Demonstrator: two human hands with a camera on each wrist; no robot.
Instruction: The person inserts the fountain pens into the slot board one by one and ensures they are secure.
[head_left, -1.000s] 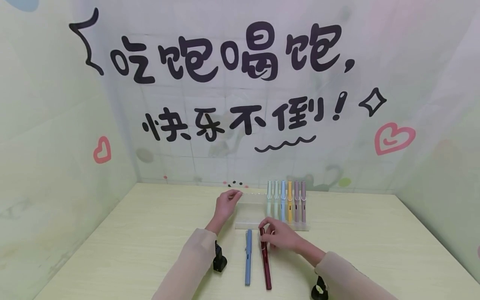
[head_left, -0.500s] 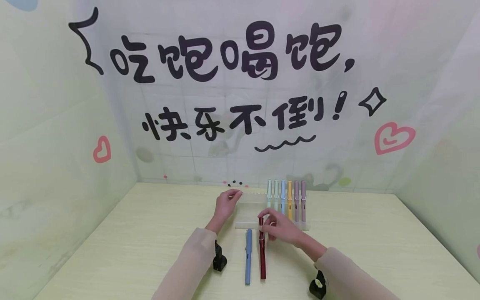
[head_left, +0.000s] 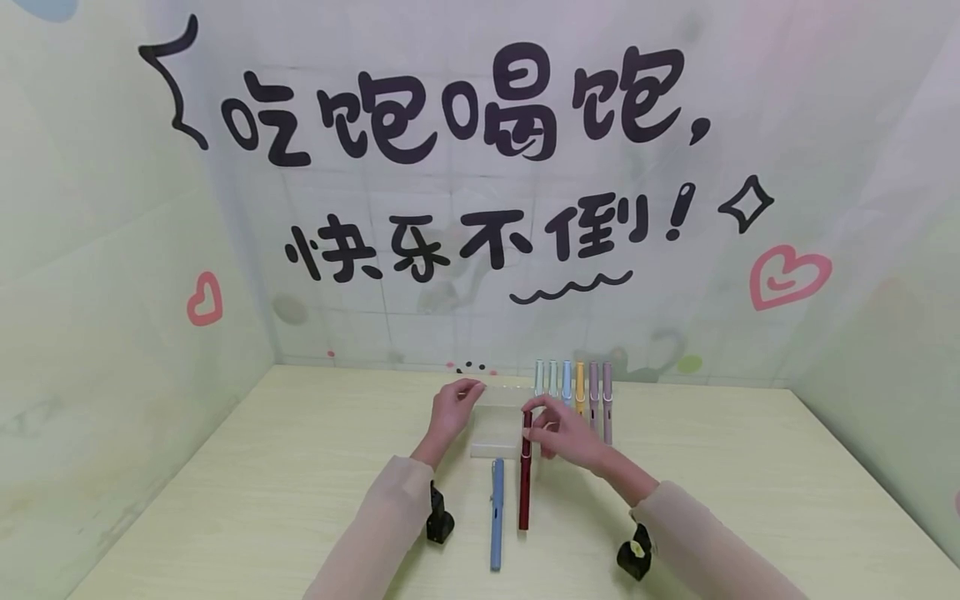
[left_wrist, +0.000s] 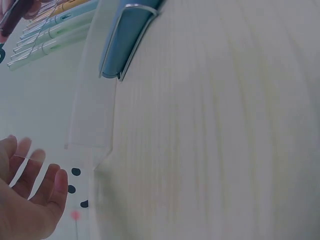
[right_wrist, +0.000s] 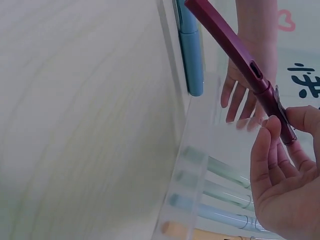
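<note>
My right hand (head_left: pixel 566 433) pinches a dark red fountain pen (head_left: pixel 524 496) by its capped end, near the clip. The pen hangs in front of a clear pen stand (head_left: pixel 493 451), its lower end toward me. In the right wrist view the red pen (right_wrist: pixel 227 42) slants up from thumb and fingertips. With thumb and fingers, my left hand (head_left: pixel 453 412) holds the stand's upper left edge; that thin clear edge shows between them in the left wrist view. A blue fountain pen (head_left: pixel 497 521) lies on the table just before the stand.
Several pens stand side by side in the stand's right part: mint, light blue, a yellow pen (head_left: pixel 580 383) and purple ones. My right hand partly covers them. A printed backdrop (head_left: pixel 360 333) rises behind the wood-grain table (head_left: pixel 247 500).
My right hand has lifted the dark red pen off the table and carried it away from me toward the stand, and the pen has turned straighter. My left hand has stayed in place.
</note>
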